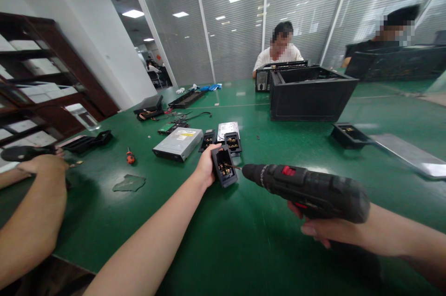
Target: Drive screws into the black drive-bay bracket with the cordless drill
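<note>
My left hand [206,166] grips a small black open box [220,159] with brass-coloured metal parts inside, tilted so its opening faces me. A black cordless drill [306,189] with red marks is in my right hand [327,231], its fingers wrapped round the handle. The drill's thin bit points left and its tip reaches into the box, by the brass parts. Just behind my left hand lie two similar black boxes [232,143] and a silver hard drive [228,129]. To their left rests a silver optical drive [178,143].
Black computer cases [310,96] stand at the back right, with people behind them. Another black box [349,135] and a metal panel [411,152] lie right. An orange screwdriver [130,156], a glassy shard [128,183] and cables [184,117] lie left, near another person's arms [38,207].
</note>
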A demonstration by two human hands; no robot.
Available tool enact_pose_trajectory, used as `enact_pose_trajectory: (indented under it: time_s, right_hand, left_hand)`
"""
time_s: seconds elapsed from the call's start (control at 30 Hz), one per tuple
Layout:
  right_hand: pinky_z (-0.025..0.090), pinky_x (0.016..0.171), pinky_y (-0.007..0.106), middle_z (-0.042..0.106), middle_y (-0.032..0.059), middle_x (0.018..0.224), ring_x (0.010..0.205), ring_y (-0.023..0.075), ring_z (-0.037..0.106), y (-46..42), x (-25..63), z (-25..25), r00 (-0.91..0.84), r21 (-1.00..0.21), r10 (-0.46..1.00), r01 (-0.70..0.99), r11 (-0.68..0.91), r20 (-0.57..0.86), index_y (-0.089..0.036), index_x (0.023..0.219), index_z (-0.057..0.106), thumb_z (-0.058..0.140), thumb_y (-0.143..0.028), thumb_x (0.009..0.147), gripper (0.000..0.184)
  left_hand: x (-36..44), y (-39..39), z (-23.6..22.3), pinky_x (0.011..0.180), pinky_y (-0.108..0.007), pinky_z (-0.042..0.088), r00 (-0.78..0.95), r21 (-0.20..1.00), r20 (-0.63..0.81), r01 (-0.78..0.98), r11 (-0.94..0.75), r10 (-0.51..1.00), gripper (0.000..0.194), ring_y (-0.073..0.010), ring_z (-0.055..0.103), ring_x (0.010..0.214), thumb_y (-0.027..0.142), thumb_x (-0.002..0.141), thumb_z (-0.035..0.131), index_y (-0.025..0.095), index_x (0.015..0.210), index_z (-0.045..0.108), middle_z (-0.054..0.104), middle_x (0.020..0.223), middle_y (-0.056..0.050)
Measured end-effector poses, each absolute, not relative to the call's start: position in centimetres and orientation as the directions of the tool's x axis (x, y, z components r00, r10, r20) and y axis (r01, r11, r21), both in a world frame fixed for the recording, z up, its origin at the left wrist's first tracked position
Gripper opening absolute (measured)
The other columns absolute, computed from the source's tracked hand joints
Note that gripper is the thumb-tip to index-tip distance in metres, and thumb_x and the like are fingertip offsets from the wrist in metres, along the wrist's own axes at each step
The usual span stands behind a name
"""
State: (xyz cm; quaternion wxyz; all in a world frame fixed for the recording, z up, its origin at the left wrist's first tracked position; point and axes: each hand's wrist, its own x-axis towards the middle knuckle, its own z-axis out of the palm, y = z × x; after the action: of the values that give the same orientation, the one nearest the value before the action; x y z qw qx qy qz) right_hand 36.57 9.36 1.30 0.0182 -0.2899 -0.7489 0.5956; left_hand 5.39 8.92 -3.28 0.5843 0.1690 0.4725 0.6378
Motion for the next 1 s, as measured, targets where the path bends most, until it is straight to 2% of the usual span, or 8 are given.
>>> enact_pose_trajectory:
  time_s: [1.0]
  right_hand:
    - [0.05, 0.056, 0.028, 0.058, -0.0032, 0.067, 0.059, 0.0161, 0.058, 9.48, 36.71, 0.98, -0.844, -0.905, 0.448, 0.398, 0.152, -0.296, -0.022, 0.095, 0.057, 0.066, -0.04, 0.078, 0.026]
  left_hand:
    - [5.27, 9.04, -3.47, 0.06, -0.04, 0.05, -0.264, 0.812, -0.335, -0.567, 0.135, 0.905, 0.029, -0.0229, 0.062, 0.058, 0.042, 0.068, 0.061, 0.015, 0.077, 0.065, 0.067, 0.067, -0.007]
